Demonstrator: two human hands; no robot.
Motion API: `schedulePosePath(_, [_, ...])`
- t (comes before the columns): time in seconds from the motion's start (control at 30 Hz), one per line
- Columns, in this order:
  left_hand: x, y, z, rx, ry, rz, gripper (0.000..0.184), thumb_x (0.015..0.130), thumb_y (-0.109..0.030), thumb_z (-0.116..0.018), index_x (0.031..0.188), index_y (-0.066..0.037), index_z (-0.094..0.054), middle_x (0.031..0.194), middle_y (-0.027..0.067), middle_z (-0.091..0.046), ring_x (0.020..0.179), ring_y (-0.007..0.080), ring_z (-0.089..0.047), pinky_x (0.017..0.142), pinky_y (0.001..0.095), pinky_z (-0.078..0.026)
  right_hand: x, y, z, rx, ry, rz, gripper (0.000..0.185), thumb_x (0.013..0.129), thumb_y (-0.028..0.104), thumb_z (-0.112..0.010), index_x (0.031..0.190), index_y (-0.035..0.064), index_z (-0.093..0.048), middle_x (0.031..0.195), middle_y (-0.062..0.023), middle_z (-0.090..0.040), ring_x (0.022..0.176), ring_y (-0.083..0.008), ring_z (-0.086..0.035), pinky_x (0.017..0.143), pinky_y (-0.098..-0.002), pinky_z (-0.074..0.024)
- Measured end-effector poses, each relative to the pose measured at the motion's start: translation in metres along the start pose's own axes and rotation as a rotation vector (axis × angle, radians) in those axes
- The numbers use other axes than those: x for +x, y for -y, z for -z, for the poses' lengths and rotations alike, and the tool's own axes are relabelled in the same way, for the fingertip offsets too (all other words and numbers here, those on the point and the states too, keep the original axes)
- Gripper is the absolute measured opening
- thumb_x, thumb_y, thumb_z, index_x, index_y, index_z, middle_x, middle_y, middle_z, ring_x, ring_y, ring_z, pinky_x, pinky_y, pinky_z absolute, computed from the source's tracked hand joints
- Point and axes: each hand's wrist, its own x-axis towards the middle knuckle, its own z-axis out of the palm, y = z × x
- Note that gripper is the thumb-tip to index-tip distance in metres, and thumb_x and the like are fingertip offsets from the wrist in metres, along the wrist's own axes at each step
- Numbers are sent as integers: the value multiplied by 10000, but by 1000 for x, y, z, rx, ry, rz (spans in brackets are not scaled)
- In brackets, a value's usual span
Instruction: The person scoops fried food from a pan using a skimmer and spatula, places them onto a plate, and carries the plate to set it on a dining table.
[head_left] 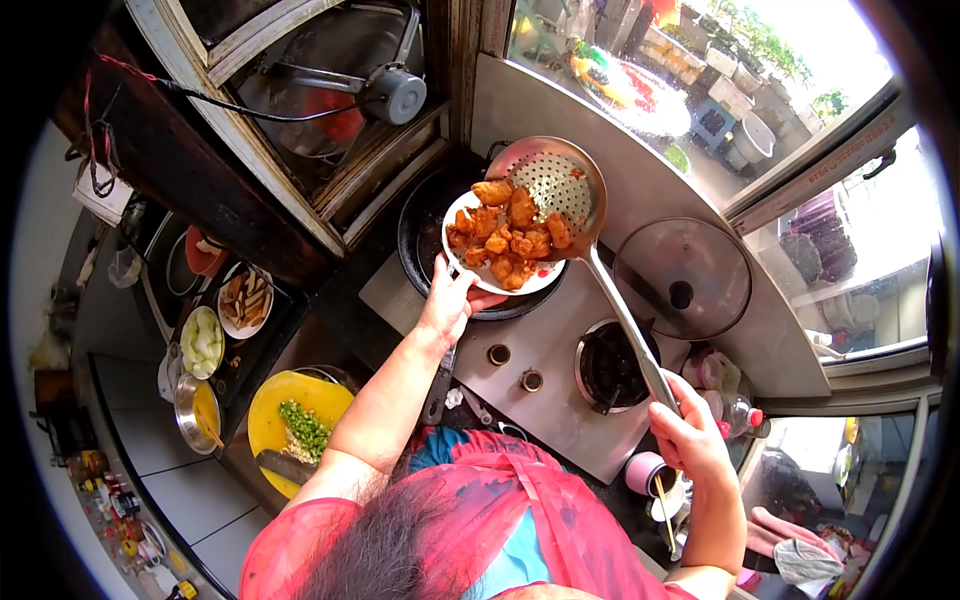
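My left hand (pixel 450 303) grips the lower rim of a white plate (pixel 458 212) above a black wok (pixel 424 200). Orange-brown fried pieces (pixel 512 238) lie on the plate, and some rest in the bowl of a perforated metal skimmer (pixel 567 185) that overlaps the plate's right side. The fingers of my right hand (pixel 688 430) are wrapped round the end of the skimmer's long handle. A glass lid (pixel 690 285) leans against the wall to the right of the skimmer.
A gas burner (pixel 612 365) is right of the wok. At left are a yellow board (pixel 270 410) with chopped greens and a knife (pixel 285 465), a plate of pale slices (pixel 203 342), a bowl of brown strips (pixel 245 302) and a metal bowl (pixel 190 415). Bottles (pixel 738 415) stand at right.
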Motion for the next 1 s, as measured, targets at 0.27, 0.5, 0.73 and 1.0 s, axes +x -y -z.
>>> schedulePosePath(0.27, [0, 1, 3, -15, 6, -20, 450, 901, 28, -402, 1284, -124, -223, 1283, 164, -413, 1082, 338, -574, 815, 464, -576, 2, 3, -4, 52, -21, 4, 453, 913, 110, -548, 1336, 112, -385, 605, 47, -390, 382, -27, -285, 350, -188, -196])
schedulePosePath(0.5, [-2, -1, 0, -27, 5, -28, 455, 893, 31, -404, 1277, -120, -214, 1280, 165, -408, 1083, 345, -572, 817, 476, -573, 2, -1, -9, 66, -17, 21, 451, 908, 107, -550, 1330, 118, -393, 611, 52, -397, 392, -24, -296, 359, -185, -204])
schedulePosePath(0.73, [-6, -2, -1, -14, 1, -35, 470, 883, 33, -403, 1284, -119, -209, 1267, 173, -417, 1054, 349, -588, 819, 475, -572, 2, -6, -13, 0, -53, 59, 433, 900, 96, -555, 1313, 110, -423, 623, 61, -410, 407, -15, -306, 363, -188, -219])
schedulePosePath(1.0, [-10, -2, 2, -62, 21, -39, 495, 872, 44, -396, 1292, -132, -201, 1290, 183, -405, 1047, 359, -592, 830, 468, -570, -1, -7, -18, 112, -15, 63, 431, 912, 73, -539, 1322, 96, -410, 606, 55, -394, 394, -15, -283, 351, -179, -206])
